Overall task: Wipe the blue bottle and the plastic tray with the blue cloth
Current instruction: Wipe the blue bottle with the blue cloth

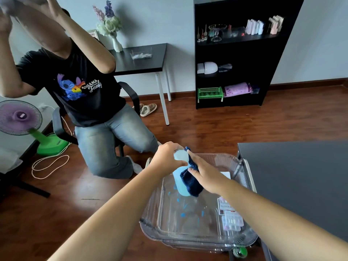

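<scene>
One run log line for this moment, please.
wiping bottle; left hand grips bottle top; right hand holds cloth on bottle; tray beneath

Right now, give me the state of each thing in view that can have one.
blue bottle: capped, tilted, held over the tray's far end.
blue cloth: bunched, pressed on the bottle's side.
plastic tray: open-topped, blue spots on its floor.
left hand: grips the bottle's cap.
right hand: holds the cloth against the bottle.
purple fan: spinning or not, cannot tell.
</scene>
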A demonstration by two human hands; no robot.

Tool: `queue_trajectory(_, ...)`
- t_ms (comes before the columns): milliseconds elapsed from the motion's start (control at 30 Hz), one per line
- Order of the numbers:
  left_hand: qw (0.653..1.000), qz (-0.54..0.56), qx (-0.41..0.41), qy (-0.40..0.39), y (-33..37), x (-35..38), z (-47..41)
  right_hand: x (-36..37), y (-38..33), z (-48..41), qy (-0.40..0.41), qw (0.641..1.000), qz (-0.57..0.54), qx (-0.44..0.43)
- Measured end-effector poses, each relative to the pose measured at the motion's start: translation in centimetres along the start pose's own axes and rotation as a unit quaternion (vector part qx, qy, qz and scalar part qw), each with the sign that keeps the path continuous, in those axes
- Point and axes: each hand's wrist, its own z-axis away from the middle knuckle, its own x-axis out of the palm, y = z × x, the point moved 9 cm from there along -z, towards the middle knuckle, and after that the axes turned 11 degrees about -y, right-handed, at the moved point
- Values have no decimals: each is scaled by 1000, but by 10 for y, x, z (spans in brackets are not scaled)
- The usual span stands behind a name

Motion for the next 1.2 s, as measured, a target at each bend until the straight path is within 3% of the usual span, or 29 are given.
queue_trajectory(167, 999, 15, 23, -41, 2, 2, -2, -11, 5, -9, -52, 997, 46, 17)
queue_trajectory(300, 998, 44, 0, 40, -6, 2, 12, -1, 1, 4, 29, 999, 12, 9)
queue_trajectory(433, 993, 25, -42, 108, -7, 2, 18, 7, -5, 5, 55, 998, 20, 1)
queue_trajectory(533, 996, 17, -44, 73, -4, 4, 10, 5, 0, 2, 31, 999, 9, 1)
queue_trajectory(767, 999, 39, 9, -34, 0, 5, -2, -8, 14, -15, -111, 993, 10, 42)
queue_trajectory(867, 998, 49, 9, -27, -3, 7, 3, -6, 10, -8, -63, 998, -1, 28)
queue_trajectory(1067, 993, 31, -43, 105, -3, 7, 20, 0, -1, 8, 63, 995, 70, 15)
queue_trajectory(1200, 995, 11, -60, 85, 0, 10, 12, 3, 0, 9, 75, 995, 70, 17)
